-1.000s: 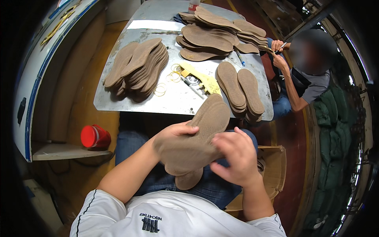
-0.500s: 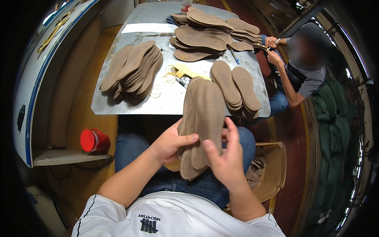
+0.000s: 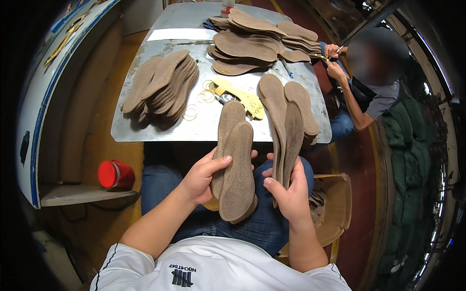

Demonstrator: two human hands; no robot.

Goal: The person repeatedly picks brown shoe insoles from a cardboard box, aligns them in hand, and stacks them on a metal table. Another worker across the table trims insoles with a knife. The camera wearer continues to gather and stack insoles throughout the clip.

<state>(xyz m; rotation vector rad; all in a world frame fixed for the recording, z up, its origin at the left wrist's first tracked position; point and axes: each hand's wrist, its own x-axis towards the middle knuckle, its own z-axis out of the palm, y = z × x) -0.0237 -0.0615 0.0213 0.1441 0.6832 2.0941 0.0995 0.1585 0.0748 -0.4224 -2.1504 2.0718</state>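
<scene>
Brown felt-like insoles [image 3: 236, 169] lie overlapped in my left hand [image 3: 201, 177], its thumb pressing on their upper faces. My right hand [image 3: 290, 190] grips a few more insoles [image 3: 291, 138] turned on edge, with the thumb on the near side and fingers behind. Both bundles are apart, held over my lap just in front of the table. Beyond them on the table lie a yellow insole-shaped template [image 3: 245, 97] with writing, and several thin yellow rubber bands [image 3: 190, 112]. Two short piles of insoles [image 3: 302, 104] rest behind my right hand, partly hidden.
A tall insole stack [image 3: 162, 87] stands on the metal table's [image 3: 121, 128] left, with more piles [image 3: 247, 46] at the back. A co-worker's hands [image 3: 334, 58] work at the right edge. A red container [image 3: 115, 174] sits on a low left shelf; a cardboard box [image 3: 337, 208] stands right of my legs.
The single bundle has been split: my right hand has moved right with some insoles turned on edge, while my left keeps the others. More of the yellow template now shows.
</scene>
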